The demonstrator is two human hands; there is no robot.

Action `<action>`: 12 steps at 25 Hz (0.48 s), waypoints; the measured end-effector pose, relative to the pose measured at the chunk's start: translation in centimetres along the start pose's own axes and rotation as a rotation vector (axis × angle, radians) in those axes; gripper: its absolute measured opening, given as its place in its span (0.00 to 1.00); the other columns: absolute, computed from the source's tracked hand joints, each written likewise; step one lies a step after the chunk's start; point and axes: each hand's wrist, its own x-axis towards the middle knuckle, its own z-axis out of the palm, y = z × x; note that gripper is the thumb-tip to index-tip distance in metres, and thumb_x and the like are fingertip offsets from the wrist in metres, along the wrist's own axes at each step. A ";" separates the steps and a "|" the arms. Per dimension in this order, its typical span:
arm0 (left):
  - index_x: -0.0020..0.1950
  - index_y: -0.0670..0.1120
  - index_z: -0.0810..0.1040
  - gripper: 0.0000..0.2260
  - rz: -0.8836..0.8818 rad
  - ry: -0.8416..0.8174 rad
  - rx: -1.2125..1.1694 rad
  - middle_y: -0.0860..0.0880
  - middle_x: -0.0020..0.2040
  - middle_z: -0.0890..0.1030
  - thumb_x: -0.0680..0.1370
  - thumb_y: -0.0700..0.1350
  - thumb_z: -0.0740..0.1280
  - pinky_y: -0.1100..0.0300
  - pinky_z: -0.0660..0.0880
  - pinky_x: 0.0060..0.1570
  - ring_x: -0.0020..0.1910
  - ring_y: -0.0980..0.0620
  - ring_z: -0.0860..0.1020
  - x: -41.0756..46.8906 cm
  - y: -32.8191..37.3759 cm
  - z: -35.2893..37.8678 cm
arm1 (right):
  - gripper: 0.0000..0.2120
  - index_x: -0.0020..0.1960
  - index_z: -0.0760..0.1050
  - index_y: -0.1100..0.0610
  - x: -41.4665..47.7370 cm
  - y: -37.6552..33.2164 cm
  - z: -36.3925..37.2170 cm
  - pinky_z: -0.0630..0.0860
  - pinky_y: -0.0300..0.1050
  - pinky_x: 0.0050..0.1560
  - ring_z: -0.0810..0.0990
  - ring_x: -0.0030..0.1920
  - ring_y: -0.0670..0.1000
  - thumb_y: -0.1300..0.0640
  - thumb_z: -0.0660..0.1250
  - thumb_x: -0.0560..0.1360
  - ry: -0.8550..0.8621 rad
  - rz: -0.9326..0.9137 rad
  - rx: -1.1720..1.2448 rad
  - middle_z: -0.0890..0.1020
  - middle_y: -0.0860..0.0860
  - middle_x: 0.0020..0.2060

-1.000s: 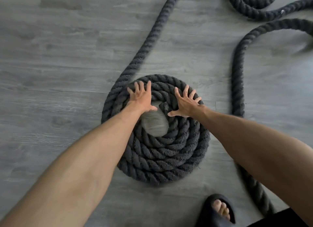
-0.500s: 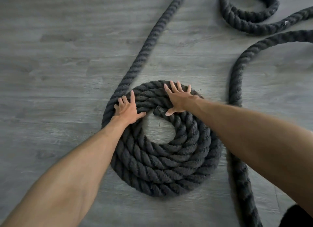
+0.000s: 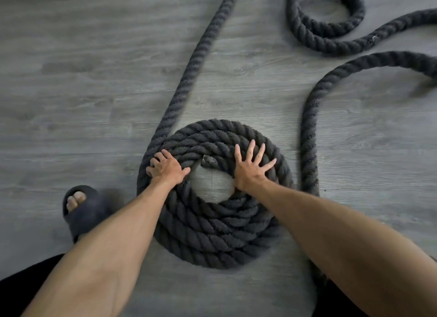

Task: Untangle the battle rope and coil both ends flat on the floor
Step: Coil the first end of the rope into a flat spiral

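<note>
Your battle rope [image 3: 307,127] runs out past the top and right edges, blurred at the right; your left forearm [image 3: 113,234] hides the heel of your slipper [image 3: 82,212].

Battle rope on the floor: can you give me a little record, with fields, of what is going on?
coil: flat spiral of several turns on the floor, bare gap in the middle
rope end: at the gap's far edge
left hand: on the coil's left side, fingers bent over its turns
right hand: flat on the coil's right side, fingers spread
loose rope: leaves the coil's left edge, runs up out of view
small loop: top right, apart from the coil
sandal: lower left, on a foot
</note>
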 end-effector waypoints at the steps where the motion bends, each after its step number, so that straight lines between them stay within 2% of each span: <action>1: 0.79 0.37 0.47 0.49 -0.021 -0.002 0.023 0.38 0.76 0.57 0.74 0.69 0.63 0.43 0.67 0.61 0.71 0.36 0.62 0.4 0.3 -0.4 | 0.53 0.80 0.29 0.47 1.5 0.5 -1.4 0.42 0.85 0.65 0.27 0.74 0.72 0.54 0.70 0.77 0.029 -0.050 -0.019 0.27 0.61 0.76; 4: 0.78 0.36 0.50 0.49 -0.078 -0.050 0.033 0.38 0.74 0.60 0.74 0.71 0.61 0.45 0.69 0.58 0.68 0.37 0.67 1.7 1.6 -1.9 | 0.55 0.80 0.32 0.44 6.0 1.1 -6.2 0.42 0.84 0.67 0.29 0.76 0.68 0.47 0.73 0.74 0.038 -0.176 -0.133 0.30 0.57 0.78; 7: 0.76 0.39 0.55 0.52 -0.066 -0.197 0.011 0.42 0.74 0.63 0.67 0.75 0.64 0.46 0.71 0.63 0.70 0.40 0.68 6.4 2.7 -3.4 | 0.57 0.80 0.31 0.40 9.7 1.0 -9.3 0.43 0.83 0.68 0.31 0.77 0.67 0.44 0.75 0.72 0.055 -0.230 -0.257 0.31 0.56 0.79; 9: 0.78 0.44 0.58 0.53 0.067 -0.346 0.202 0.45 0.77 0.62 0.64 0.78 0.63 0.47 0.68 0.68 0.74 0.42 0.65 9.6 3.3 -5.6 | 0.59 0.78 0.29 0.37 11.6 0.2 -10.5 0.45 0.83 0.68 0.32 0.78 0.68 0.45 0.76 0.72 0.079 -0.245 -0.328 0.31 0.57 0.79; 10: 0.78 0.46 0.60 0.51 0.162 -0.395 0.317 0.47 0.78 0.62 0.66 0.78 0.61 0.47 0.66 0.69 0.75 0.42 0.64 10.6 3.7 -7.0 | 0.59 0.78 0.28 0.36 12.2 -0.2 -11.0 0.46 0.82 0.69 0.33 0.78 0.68 0.45 0.76 0.72 0.085 -0.249 -0.345 0.31 0.57 0.79; 12: 0.76 0.47 0.65 0.44 0.322 -0.344 0.424 0.47 0.77 0.65 0.70 0.76 0.59 0.48 0.67 0.67 0.74 0.44 0.66 11.9 4.7 -9.3 | 0.60 0.77 0.28 0.37 12.7 -0.8 -12.1 0.49 0.81 0.70 0.34 0.78 0.67 0.44 0.77 0.71 0.095 -0.248 -0.351 0.32 0.56 0.79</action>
